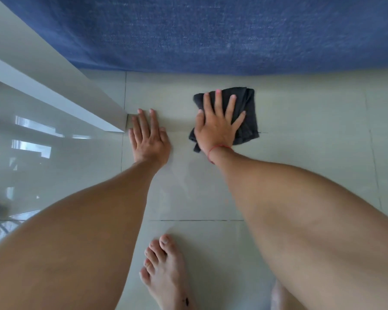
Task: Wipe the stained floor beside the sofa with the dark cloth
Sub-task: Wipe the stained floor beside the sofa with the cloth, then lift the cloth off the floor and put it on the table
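Your right hand (217,128) presses flat, fingers spread, on the folded dark grey cloth (246,113); left hand (149,139) lies open at nine o'clock — on glossy pale tiles (311,142) that bracing palm could slip.

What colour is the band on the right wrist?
Red, a thin band at the right wrist, clearest in the head view.

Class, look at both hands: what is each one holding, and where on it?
Neither grips anything. The right hand presses flat, fingers spread, on the middle of the dark cloth; the left hand rests flat on the bare floor.
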`<state>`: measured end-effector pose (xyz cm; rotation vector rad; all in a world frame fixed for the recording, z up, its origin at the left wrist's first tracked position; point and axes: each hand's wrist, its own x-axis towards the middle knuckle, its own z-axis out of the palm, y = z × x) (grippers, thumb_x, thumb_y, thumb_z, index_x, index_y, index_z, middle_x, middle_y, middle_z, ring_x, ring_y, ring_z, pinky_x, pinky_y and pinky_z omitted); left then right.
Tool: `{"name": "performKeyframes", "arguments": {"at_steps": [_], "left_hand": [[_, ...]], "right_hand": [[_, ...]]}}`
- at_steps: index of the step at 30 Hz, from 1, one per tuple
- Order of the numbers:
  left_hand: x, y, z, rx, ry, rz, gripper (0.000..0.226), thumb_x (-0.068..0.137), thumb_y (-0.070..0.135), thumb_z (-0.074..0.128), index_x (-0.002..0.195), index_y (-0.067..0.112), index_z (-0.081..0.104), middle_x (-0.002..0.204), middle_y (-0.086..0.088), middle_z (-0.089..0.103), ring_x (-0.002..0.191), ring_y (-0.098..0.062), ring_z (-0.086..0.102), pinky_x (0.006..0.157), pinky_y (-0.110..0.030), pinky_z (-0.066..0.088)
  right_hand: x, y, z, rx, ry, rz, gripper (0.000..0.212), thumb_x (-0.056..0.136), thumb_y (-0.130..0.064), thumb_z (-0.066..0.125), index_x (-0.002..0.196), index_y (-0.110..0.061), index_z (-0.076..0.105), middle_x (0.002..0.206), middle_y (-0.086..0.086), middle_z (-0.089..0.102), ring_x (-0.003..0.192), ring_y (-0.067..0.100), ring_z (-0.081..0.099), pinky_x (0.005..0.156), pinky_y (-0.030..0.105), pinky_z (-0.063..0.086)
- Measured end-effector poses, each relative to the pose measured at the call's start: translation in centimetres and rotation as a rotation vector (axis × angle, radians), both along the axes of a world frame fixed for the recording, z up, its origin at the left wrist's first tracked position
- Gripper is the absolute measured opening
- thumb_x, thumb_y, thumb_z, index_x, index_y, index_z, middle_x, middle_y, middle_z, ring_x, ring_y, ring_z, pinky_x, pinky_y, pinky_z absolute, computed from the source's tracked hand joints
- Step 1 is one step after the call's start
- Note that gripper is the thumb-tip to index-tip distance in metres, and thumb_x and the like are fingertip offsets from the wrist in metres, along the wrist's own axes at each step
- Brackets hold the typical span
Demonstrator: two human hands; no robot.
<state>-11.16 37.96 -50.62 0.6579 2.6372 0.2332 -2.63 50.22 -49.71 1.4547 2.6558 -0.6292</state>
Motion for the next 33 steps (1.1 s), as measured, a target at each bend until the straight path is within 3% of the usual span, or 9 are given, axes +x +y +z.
{"name": "performKeyframes", "arguments": {"at_steps": [3,5,7,10,12,15,20,24,33], "left_hand": [[-0.4,0.2,0.9,-0.019,-0.065,0.010,0.059,0.101,0.033,0.022,0.154,0.025,-0.003,0.162,-0.004,-0.013,0.149,-0.022,-0.012,0.120,-0.040,-0.006],[0.0,0.7,2.1,0.065,0.030,0.044,0.054,0.100,0.033,0.032,0.151,0.019,0.023,0.160,-0.010,0.012,0.148,-0.029,0.011,0.118,-0.040,0.011],[0.7,2.0,3.3,0.168,0.139,0.099,0.042,0.097,0.030,0.041,0.132,0.010,0.051,0.139,-0.015,0.045,0.128,-0.033,0.041,0.105,-0.041,0.033],[1.8,5.3,4.4,0.237,-0.047,0.180,0.042,0.094,0.040,0.046,0.104,0.004,0.065,0.108,-0.015,0.063,0.101,-0.034,0.060,0.087,-0.041,0.050],[2.6,7.3,4.7,0.219,-0.151,0.232,0.052,0.087,0.052,0.054,0.104,0.004,0.063,0.108,-0.012,0.064,0.101,-0.032,0.062,0.085,-0.041,0.053],[3.3,8.9,4.5,0.146,-0.213,0.223,0.060,0.082,0.048,0.067,0.119,0.005,0.051,0.122,-0.012,0.056,0.115,-0.029,0.055,0.094,-0.041,0.049],[3.6,8.7,4.2,0.107,-0.111,0.029,0.045,0.092,0.038,0.058,0.116,0.000,0.053,0.121,-0.018,0.055,0.116,-0.034,0.050,0.095,-0.040,0.042],[5.1,8.9,4.7,0.054,-0.072,-0.029,0.042,0.097,0.031,0.050,0.124,-0.001,0.049,0.128,-0.019,0.048,0.121,-0.034,0.044,0.101,-0.040,0.037],[8.2,6.7,7.1,-0.251,-0.371,-0.024,0.051,0.101,0.031,0.043,0.138,-0.003,0.038,0.137,-0.021,0.049,0.126,-0.035,0.050,0.098,-0.036,0.044]], "right_hand": [[-0.5,-2.9,0.7,-0.120,0.078,0.033,0.054,0.099,-0.042,0.028,0.151,-0.033,0.021,0.163,-0.008,0.005,0.149,0.026,-0.010,0.115,0.058,-0.010],[0.4,-2.5,1.4,-0.200,0.163,0.037,0.053,0.100,-0.042,0.028,0.152,-0.032,0.020,0.163,-0.007,0.004,0.150,0.022,-0.007,0.117,0.056,-0.008],[1.6,-0.8,2.0,-0.167,0.249,-0.023,0.053,0.100,-0.040,0.033,0.151,-0.028,0.025,0.163,-0.002,0.008,0.150,0.022,0.002,0.117,0.053,0.000],[3.7,2.2,2.8,-0.072,0.261,-0.232,0.057,0.094,-0.045,0.046,0.143,-0.017,0.040,0.154,0.009,0.031,0.141,0.029,0.027,0.110,0.048,0.025],[4.7,3.7,2.8,-0.118,0.184,-0.276,0.062,0.087,-0.052,0.055,0.130,-0.006,0.049,0.136,0.014,0.045,0.127,0.032,0.040,0.101,0.044,0.039],[4.6,4.5,3.0,-0.186,0.134,-0.278,0.068,0.079,-0.054,0.065,0.118,0.001,0.050,0.122,0.016,0.054,0.117,0.034,0.049,0.095,0.040,0.044],[3.1,4.2,3.9,-0.220,-0.050,-0.122,0.046,0.094,-0.038,0.055,0.121,-0.001,0.052,0.126,0.020,0.057,0.120,0.036,0.051,0.096,0.038,0.043],[3.2,3.0,4.1,-0.208,-0.055,-0.109,0.039,0.098,-0.028,0.051,0.125,-0.001,0.045,0.127,0.019,0.056,0.117,0.036,0.056,0.092,0.039,0.045],[6.9,0.3,6.3,-0.563,-0.150,-0.221,0.036,0.097,-0.021,0.053,0.126,0.001,0.054,0.132,0.018,0.058,0.122,0.032,0.055,0.094,0.032,0.046]]}}
